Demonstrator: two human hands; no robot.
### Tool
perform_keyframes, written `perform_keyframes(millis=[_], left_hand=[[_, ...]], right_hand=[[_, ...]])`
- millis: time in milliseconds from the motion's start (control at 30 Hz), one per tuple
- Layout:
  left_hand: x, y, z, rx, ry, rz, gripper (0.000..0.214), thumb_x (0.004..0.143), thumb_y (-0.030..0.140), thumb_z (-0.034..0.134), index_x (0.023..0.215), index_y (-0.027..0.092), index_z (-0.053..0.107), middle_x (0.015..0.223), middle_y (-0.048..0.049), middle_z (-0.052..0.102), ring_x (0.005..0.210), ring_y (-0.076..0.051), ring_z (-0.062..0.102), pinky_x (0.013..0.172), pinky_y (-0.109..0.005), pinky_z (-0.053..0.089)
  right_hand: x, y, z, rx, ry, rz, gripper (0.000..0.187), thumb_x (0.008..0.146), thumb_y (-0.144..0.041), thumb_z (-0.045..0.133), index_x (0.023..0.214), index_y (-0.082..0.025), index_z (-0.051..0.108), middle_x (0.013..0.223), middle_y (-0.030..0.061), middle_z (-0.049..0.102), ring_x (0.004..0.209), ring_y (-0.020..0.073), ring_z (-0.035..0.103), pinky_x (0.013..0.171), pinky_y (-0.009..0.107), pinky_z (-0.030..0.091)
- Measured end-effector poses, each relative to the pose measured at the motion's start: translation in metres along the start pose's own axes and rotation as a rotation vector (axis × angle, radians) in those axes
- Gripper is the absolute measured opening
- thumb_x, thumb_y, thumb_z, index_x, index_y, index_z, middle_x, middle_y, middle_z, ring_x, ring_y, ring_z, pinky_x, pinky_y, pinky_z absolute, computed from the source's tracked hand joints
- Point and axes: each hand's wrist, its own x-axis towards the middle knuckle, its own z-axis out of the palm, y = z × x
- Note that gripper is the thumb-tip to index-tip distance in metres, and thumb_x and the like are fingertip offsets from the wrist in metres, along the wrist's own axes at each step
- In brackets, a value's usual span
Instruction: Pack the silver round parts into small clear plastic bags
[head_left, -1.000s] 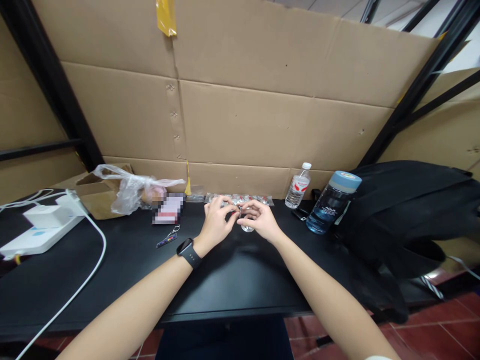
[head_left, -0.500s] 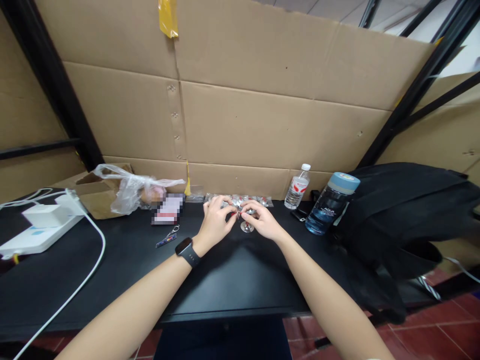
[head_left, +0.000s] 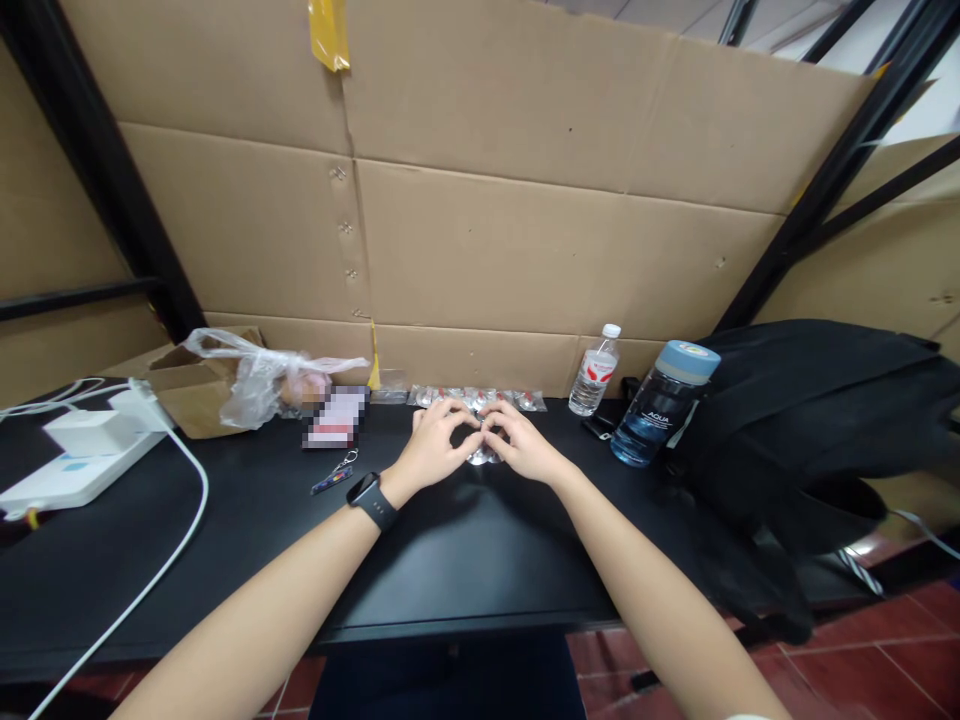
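Packets in a row just beyond both hands. Water bottle, flask and black backpack right of the right hand; key tag, plastic bag and power strip left of the left hand. Silver thing sits right below the fingertips, between the hands, partly covered by the fingers. Both hands curled, thumbs and fingers bent toward each other; can't tell if either pinches anything. Black tabletop under the hands, cardboard wall behind.
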Motion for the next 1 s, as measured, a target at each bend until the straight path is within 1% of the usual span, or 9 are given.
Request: perform_keyframes(millis=[133, 233, 367, 500, 567, 633, 733, 867, 1000], left_hand=[[-0.002, -0.007, 0.009, 0.009, -0.143, 0.045, 0.015, 0.094, 0.035, 0.061, 0.091, 0.026, 0.074, 0.106, -0.0011, 0.067, 0.109, -0.021, 0.057, 0.089, -0.036, 0.033], [-0.001, -0.012, 0.009, 0.039, -0.15, 0.014, 0.016, 0.094, 0.035, 0.063, 0.089, 0.028, 0.076, 0.097, -0.0012, 0.069, 0.103, -0.021, 0.058, 0.086, -0.036, 0.031], [0.0, -0.016, 0.005, 0.07, -0.174, -0.021, 0.015, 0.094, 0.038, 0.064, 0.092, 0.031, 0.078, 0.089, -0.0005, 0.071, 0.097, -0.021, 0.059, 0.083, -0.037, 0.028], [0.0, -0.016, 0.004, 0.07, -0.194, -0.044, 0.015, 0.095, 0.037, 0.063, 0.095, 0.035, 0.078, 0.092, 0.0012, 0.075, 0.095, -0.021, 0.061, 0.085, -0.038, 0.027], [0.0, -0.016, 0.004, 0.063, -0.183, -0.068, 0.017, 0.095, 0.035, 0.062, 0.095, 0.035, 0.078, 0.096, 0.0008, 0.077, 0.098, -0.022, 0.062, 0.088, -0.038, 0.027], [0.0, -0.015, 0.003, 0.059, -0.165, -0.108, 0.018, 0.095, 0.033, 0.061, 0.093, 0.033, 0.078, 0.099, 0.0003, 0.078, 0.1, -0.023, 0.063, 0.09, -0.039, 0.028], [0.002, -0.014, 0.002, 0.016, -0.123, -0.207, 0.016, 0.092, 0.034, 0.062, 0.09, 0.031, 0.078, 0.095, 0.0011, 0.078, 0.096, -0.023, 0.067, 0.094, -0.04, 0.031], [0.005, -0.017, 0.001, -0.15, -0.072, -0.34, 0.015, 0.089, 0.037, 0.064, 0.09, 0.029, 0.076, 0.09, 0.0017, 0.078, 0.092, -0.021, 0.071, 0.092, -0.035, 0.042], [0.005, -0.023, 0.008, -0.339, -0.071, -0.342, 0.016, 0.087, 0.039, 0.064, 0.09, 0.027, 0.075, 0.093, 0.0002, 0.078, 0.094, -0.021, 0.073, 0.09, -0.031, 0.049]], right_hand=[[0.001, 0.0, 0.0, -0.01, -0.009, 0.003, 0.016, 0.098, -0.031, 0.055, 0.092, -0.019, 0.062, 0.121, 0.0103, 0.056, 0.103, 0.0196, 0.058, 0.081, 0.03, 0.051], [0.0, 0.005, -0.004, -0.081, -0.008, 0.039, 0.013, 0.098, -0.029, 0.053, 0.099, -0.02, 0.062, 0.105, 0.0072, 0.062, 0.091, 0.0181, 0.059, 0.081, 0.031, 0.048], [-0.005, 0.018, -0.006, -0.255, -0.076, 0.184, 0.037, 0.087, -0.03, 0.068, 0.122, -0.021, 0.06, 0.099, 0.0055, 0.064, 0.083, 0.0177, 0.06, 0.074, 0.029, 0.045], [-0.007, 0.026, -0.004, -0.354, -0.186, 0.262, 0.008, 0.086, -0.021, 0.064, 0.091, -0.022, 0.07, 0.088, 0.0031, 0.068, 0.08, 0.0171, 0.062, 0.069, 0.025, 0.04], [-0.005, 0.027, -0.004, -0.347, -0.16, 0.277, 0.01, 0.085, -0.017, 0.062, 0.084, -0.022, 0.071, 0.084, 0.002, 0.07, 0.077, 0.0166, 0.063, 0.066, 0.025, 0.039], [-0.002, 0.025, -0.005, -0.265, -0.091, 0.259, 0.009, 0.086, -0.018, 0.063, 0.086, -0.022, 0.071, 0.079, 0.0015, 0.07, 0.073, 0.0163, 0.062, 0.065, 0.025, 0.04], [0.003, 0.022, -0.005, 0.001, 0.034, 0.214, 0.011, 0.089, -0.027, 0.063, 0.088, -0.019, 0.07, 0.077, 0.0023, 0.071, 0.07, 0.0169, 0.065, 0.069, 0.027, 0.046], [0.008, 0.021, 0.002, 0.272, 0.191, 0.219, 0.019, 0.087, -0.037, 0.067, 0.089, -0.017, 0.069, 0.086, 0.0059, 0.075, 0.081, 0.02, 0.069, 0.08, 0.032, 0.052], [0.008, 0.02, 0.015, 0.342, 0.205, 0.245, 0.024, 0.084, -0.041, 0.071, 0.089, -0.018, 0.07, 0.09, 0.0054, 0.073, 0.081, 0.0185, 0.068, 0.076, 0.031, 0.055]])
